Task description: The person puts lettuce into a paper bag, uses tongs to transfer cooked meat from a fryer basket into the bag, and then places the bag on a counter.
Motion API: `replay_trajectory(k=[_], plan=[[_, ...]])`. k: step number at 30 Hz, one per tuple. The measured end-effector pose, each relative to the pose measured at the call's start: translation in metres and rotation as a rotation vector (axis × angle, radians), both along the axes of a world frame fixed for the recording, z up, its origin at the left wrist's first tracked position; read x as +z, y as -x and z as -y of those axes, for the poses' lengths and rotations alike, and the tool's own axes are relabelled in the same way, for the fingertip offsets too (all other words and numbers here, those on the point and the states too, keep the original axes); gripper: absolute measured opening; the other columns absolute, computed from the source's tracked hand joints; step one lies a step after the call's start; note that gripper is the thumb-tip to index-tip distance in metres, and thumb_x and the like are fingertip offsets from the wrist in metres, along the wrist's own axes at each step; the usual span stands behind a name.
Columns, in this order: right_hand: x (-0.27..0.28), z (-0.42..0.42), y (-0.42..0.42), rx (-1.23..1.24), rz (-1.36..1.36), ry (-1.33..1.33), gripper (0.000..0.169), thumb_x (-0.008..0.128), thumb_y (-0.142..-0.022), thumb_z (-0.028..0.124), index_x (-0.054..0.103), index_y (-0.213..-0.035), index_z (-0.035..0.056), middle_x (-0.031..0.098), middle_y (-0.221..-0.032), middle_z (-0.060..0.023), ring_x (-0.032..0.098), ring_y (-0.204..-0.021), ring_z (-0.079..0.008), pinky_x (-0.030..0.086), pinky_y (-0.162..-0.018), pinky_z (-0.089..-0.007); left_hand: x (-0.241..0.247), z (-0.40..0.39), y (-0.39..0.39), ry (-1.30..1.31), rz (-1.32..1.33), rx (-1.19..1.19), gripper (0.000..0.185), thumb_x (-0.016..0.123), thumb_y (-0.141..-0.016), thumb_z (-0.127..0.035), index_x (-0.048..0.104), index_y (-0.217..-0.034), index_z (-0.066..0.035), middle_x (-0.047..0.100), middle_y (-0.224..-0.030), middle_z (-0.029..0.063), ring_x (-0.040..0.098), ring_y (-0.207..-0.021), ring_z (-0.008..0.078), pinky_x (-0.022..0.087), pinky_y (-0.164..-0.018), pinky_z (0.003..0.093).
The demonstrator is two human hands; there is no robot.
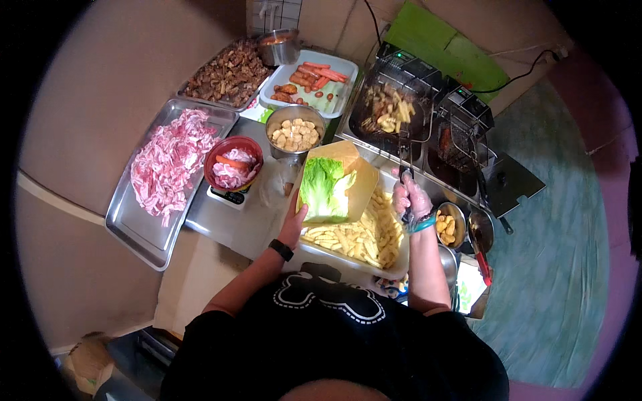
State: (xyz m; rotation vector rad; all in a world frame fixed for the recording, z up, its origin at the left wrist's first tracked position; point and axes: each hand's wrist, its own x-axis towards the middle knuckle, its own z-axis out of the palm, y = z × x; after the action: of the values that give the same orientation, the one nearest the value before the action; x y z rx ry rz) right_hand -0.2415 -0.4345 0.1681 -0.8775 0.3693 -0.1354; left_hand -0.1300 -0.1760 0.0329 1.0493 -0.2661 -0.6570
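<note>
My left hand (293, 224) holds a brown paper food box (365, 183), tilted over a tub of pale cut fries (388, 225). A green lettuce leaf (321, 188) lines the box. My right hand (414, 198) wears a clear plastic glove and grips a black handle (406, 174) with metal rods. Those rods reach towards fries and browned pieces (393, 110) over the left fryer well; whether they belong to tongs or the basket cannot be told. White plastic tub walls (346, 260) surround the pale fries.
A second fryer basket (456, 148) sits to the right. Leftward are a raw meat tray (173, 165), a red bowl (233, 163) on a scale (228, 196), and a nugget pot (296, 133). Behind stand a sausage tray (313, 85) and browned meat (228, 75). Red-handled tongs (482, 265) lie right.
</note>
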Motion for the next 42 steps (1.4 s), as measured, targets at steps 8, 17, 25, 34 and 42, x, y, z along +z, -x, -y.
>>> replay_trajectory(k=[8,17,25,34,42], plan=[[0.009,0.013,-0.008,-0.017,-0.164,-0.081,0.033,0.047,-0.090,0.031,0.044,-0.115,0.0093,0.036,-0.058,0.0052,0.028,-0.038,-0.0035,0.025,-0.034,-0.0180,0.001,0.002,0.001,-0.041,0.021,0.017,0.060,0.047,-0.087,-0.015,0.017,-0.137,-0.002,0.025,-0.140,0.0108,0.025,-0.128,0.0191,0.019,-0.104,0.0310],[0.010,0.014,-0.009,-0.006,-0.175,-0.164,0.030,0.049,-0.089,0.029,0.047,-0.112,0.0089,0.037,-0.058,0.0055,0.031,-0.040,-0.0042,0.024,-0.035,-0.0182,0.000,0.004,0.000,-0.036,-0.001,-0.034,0.055,0.044,-0.088,-0.014,0.021,-0.136,-0.003,0.031,-0.135,0.0096,0.030,-0.124,0.0179,0.022,-0.103,0.0302],[-0.001,0.002,0.000,0.009,-0.206,0.030,0.032,0.048,-0.089,0.034,0.046,-0.111,0.0103,0.036,-0.056,0.0049,0.030,-0.039,-0.0041,0.024,-0.034,-0.0193,0.009,0.008,0.003,-0.042,-0.083,-0.042,0.051,0.042,-0.090,-0.014,0.022,-0.136,-0.006,0.032,-0.135,0.0084,0.031,-0.123,0.0177,0.024,-0.102,0.0310],[-0.011,-0.001,0.005,-0.048,-0.215,0.168,0.029,0.048,-0.089,0.032,0.047,-0.109,0.0100,0.038,-0.054,0.0035,0.031,-0.038,-0.0057,0.025,-0.035,-0.0201,0.000,0.009,0.001,0.016,-0.181,-0.038,0.051,0.043,-0.090,-0.024,0.024,-0.137,-0.015,0.034,-0.133,0.0060,0.032,-0.123,0.0198,0.031,-0.097,0.0396],[-0.014,0.002,0.016,-0.073,-0.037,0.127,0.037,0.052,-0.088,0.032,0.044,-0.115,0.0089,0.038,-0.055,0.0025,0.032,-0.037,-0.0080,0.028,-0.034,-0.0236,-0.002,0.008,-0.001,-0.018,-0.112,-0.025,0.053,0.044,-0.090,-0.027,0.022,-0.137,-0.016,0.033,-0.133,0.0062,0.033,-0.122,0.0208,0.039,-0.091,0.0454]])
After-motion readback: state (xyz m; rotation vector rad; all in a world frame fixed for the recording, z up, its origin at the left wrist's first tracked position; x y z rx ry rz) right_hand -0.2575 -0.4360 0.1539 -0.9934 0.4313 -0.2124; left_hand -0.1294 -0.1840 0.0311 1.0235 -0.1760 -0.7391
